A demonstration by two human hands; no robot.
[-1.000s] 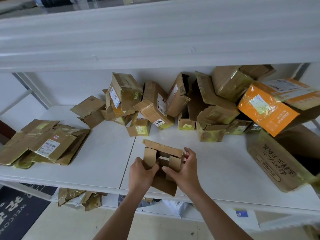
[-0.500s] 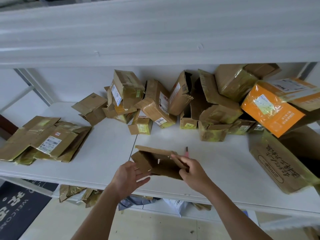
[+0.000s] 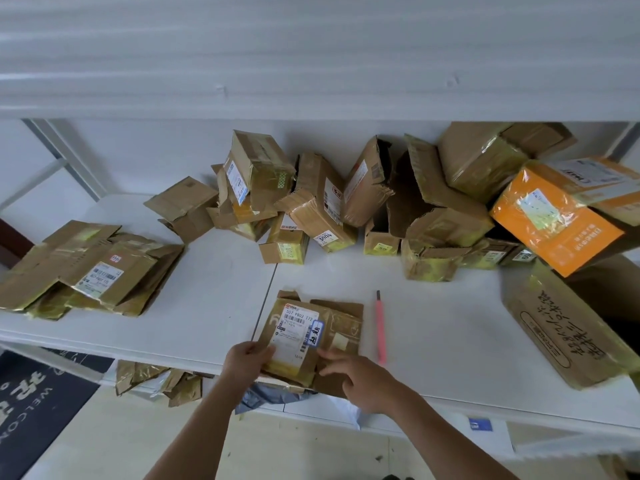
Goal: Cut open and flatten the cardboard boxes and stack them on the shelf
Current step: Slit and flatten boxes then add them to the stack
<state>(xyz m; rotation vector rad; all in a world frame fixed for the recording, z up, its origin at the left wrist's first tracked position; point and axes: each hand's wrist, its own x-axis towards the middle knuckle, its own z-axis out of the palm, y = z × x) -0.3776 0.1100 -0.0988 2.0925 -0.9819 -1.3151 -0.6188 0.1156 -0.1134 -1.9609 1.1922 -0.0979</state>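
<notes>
A flattened cardboard box (image 3: 311, 336) lies label-up at the front edge of the white shelf (image 3: 450, 341). The left hand (image 3: 246, 362) pinches its 7 o'clock corner; the right hand (image 3: 360, 379) presses it with relaxed fingers. A pink cutter (image 3: 380, 329) lies at its 3 o'clock.

Landmark: the flattened box (image 3: 311, 341) at the shelf's front edge.

- Flattened box: white shipping label (image 3: 298, 328) printed "507 P802 T72" above a barcode; the blue-edged sticker's handwriting is not legible.
- Small box (image 3: 323, 216), behind the flattened box: tag marked "3UU4".
- Dark floor mat (image 3: 31, 400), below and left of the flattened box: "WELCO…" is read, the rest cut off.
- Large carton (image 3: 568, 327), right of the flattened box: handwritten and printed characters, not legible.
</notes>
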